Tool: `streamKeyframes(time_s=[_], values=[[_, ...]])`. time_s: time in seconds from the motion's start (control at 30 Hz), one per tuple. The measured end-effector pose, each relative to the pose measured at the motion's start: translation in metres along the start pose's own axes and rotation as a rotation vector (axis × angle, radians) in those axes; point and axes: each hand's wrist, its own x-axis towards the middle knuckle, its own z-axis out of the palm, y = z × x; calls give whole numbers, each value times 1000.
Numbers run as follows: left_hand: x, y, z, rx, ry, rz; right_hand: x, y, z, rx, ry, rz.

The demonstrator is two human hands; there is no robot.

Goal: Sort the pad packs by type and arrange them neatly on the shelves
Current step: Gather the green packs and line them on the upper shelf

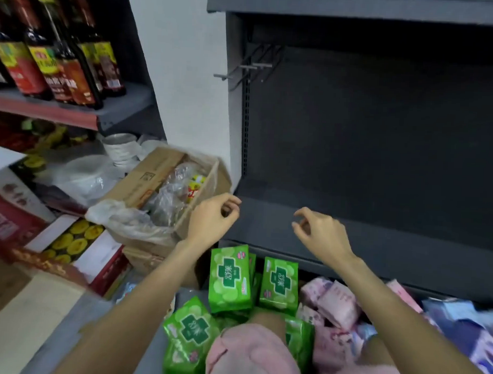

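Green pad packs [229, 278] with a dark green cross stand and lie in a heap on the bottom shelf in front of me; another green pack [190, 329] lies nearer my knees. Pink pad packs [337, 304] are piled to their right, and blue-purple packs [469, 326] lie at the far right. Above them runs a dark grey shelf [377, 236] with nothing on it. My left hand [213, 218] hovers at that shelf's left end, fingers loosely curled and holding nothing. My right hand [320, 231] hovers over the shelf's front, fingers curled and apart, also holding nothing.
An open cardboard box [166, 195] with plastic-wrapped goods sits left of the shelf unit. Red gift boxes [78, 245] lie on the floor further left. Dark sauce bottles [62, 60] fill a shelf at upper left. Metal hooks [249, 66] stick out of the back panel.
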Motion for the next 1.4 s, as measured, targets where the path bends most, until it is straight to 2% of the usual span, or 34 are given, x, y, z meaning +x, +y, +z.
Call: streamKeyframes(time_s=[0.1, 0.27, 0.37, 0.5, 0.63, 0.7, 0.83, 0.93, 1.1, 1.2, 1.4], values=[[-19, -39, 27, 37, -55, -161, -7, 10, 46, -67, -253, -19], [-45, -86, 78, 176, -383, -470, -20, 30, 118, -116, -587, 138], [-62, -106, 101, 125, -417, -625, -32, 37, 153, -149, -635, 207], [-72, -130, 122, -47, -453, -822, -42, 42, 189, -189, -574, 267], [-83, -135, 138, -240, -347, -826, -43, 43, 212, -17, -608, 562], [-86, -133, 140, -316, -324, -785, -44, 42, 220, 37, -600, 633], [-93, -138, 139, -346, -347, -729, -49, 40, 230, 140, -523, 672], [-97, -139, 141, -360, -360, -695, -52, 43, 230, 318, -516, 709], [-102, -139, 135, -388, -531, -632, -59, 36, 227, 587, -513, 769], [-97, -143, 132, -407, -591, -619, -54, 38, 230, 627, -545, 764], [-87, -143, 135, -360, -596, -615, -53, 53, 238, 692, -637, 729]])
